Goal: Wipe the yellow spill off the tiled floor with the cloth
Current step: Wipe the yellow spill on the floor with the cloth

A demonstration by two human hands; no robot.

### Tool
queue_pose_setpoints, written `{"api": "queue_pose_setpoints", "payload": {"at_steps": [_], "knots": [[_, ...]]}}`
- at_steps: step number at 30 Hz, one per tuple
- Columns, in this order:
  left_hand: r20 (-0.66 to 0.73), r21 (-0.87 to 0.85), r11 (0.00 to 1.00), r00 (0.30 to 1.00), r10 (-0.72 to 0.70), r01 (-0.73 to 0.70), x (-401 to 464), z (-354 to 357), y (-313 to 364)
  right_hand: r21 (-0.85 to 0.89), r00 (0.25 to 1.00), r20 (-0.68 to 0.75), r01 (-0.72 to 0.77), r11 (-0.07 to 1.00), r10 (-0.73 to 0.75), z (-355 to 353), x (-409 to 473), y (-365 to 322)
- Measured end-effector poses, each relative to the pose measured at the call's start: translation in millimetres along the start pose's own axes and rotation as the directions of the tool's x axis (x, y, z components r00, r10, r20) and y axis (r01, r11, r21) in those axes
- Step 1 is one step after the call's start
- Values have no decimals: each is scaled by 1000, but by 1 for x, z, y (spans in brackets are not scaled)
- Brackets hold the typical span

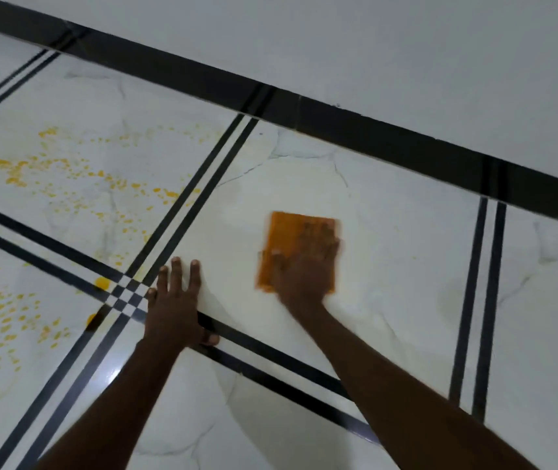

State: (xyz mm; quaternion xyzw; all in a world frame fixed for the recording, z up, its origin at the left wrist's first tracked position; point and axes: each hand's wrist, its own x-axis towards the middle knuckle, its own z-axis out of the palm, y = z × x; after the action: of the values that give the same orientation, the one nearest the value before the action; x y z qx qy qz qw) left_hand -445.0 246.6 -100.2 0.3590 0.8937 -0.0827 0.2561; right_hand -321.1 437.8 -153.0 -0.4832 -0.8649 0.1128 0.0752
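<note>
Your right hand (pixel 304 266) flat on the orange cloth (pixel 291 239), fingers blurred, your left hand (pixel 172 300) spread on the tiled floor (pixel 406 266), gripping nothing, yellow spill (pixel 67 171) at 10 o'clock of the cloth, well apart

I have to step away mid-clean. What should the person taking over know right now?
Right hand presses the folded orange cloth flat on the tile right of the double black lines; it is blurred. Left hand lies flat on the floor by the line crossing. The tile under the cloth looks clean. Left to do: yellow spill across the upper left tile, more splatter on the lower left tile, and blobs at the crossing.
</note>
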Motion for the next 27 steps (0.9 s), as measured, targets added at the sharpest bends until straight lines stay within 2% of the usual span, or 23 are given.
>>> {"api": "queue_pose_setpoints", "payload": {"at_steps": [2, 4, 5, 6, 7, 8, 10, 12, 14, 17, 19, 21, 22, 24, 27], "knots": [[22, 28, 1000, 1000, 0, -1, 0, -2, -1, -6, 955, 80, 286, 958, -285, 3, 17, -31], [51, 39, 999, 999, -4, 2, -1, -4, -1, 7, 894, 155, 425, 905, -421, -1, 57, -23], [68, 33, 999, 998, -17, 15, -1, -7, -2, 7, 908, 171, 386, 922, -381, -7, 76, -3], [76, 19, 999, 997, -32, 31, 0, -12, 0, -2, 954, 151, 262, 965, -259, -12, 89, 25], [59, -10, 999, 997, -39, 40, 1, -16, 3, -7, 992, 94, 85, 996, -84, -20, 94, 60], [8, -45, 999, 1000, -28, 28, 3, -19, 12, -3, 996, 14, -93, 996, 93, -30, 93, 99], [-114, -69, 996, 992, 46, -54, 0, -18, 34, 23, 945, -48, -323, 946, 324, -49, 63, 158], [-118, -38, 989, 983, 141, -146, -6, -3, 57, 37, 895, -76, -438, 898, 440, -58, 6, 169], [-99, -12, 987, 983, 155, -157, -8, 15, 67, -13, 897, -80, -438, 899, 436, -50, -56, 140], [-101, 1, 990, 985, 140, -141, -6, 19, 62, -61, 983, 22, -179, 982, 181, -33, -101, 78], [-100, 1, 990, 985, 139, -139, -4, 18, 61, -74, 997, 75, 30, 997, -24, -28, -77, 58], [-98, 3, 989, 984, 146, -146, -3, 20, 62, -57, 980, 108, 175, 983, -168, -30, -25, 73], [-103, -2, 989, 984, 149, -150, -3, 20, 62, -51, 981, 111, 163, 985, -156, -34, -1, 91], [-114, -17, 988, 982, 150, -153, -2, 20, 60, -45, 998, 46, -42, 998, 44, -46, 22, 144], [-117, -8, 989, 982, 148, -150, -4, 20, 59, -9, 921, -90, -382, 924, 380, -68, -16, 205]]}}
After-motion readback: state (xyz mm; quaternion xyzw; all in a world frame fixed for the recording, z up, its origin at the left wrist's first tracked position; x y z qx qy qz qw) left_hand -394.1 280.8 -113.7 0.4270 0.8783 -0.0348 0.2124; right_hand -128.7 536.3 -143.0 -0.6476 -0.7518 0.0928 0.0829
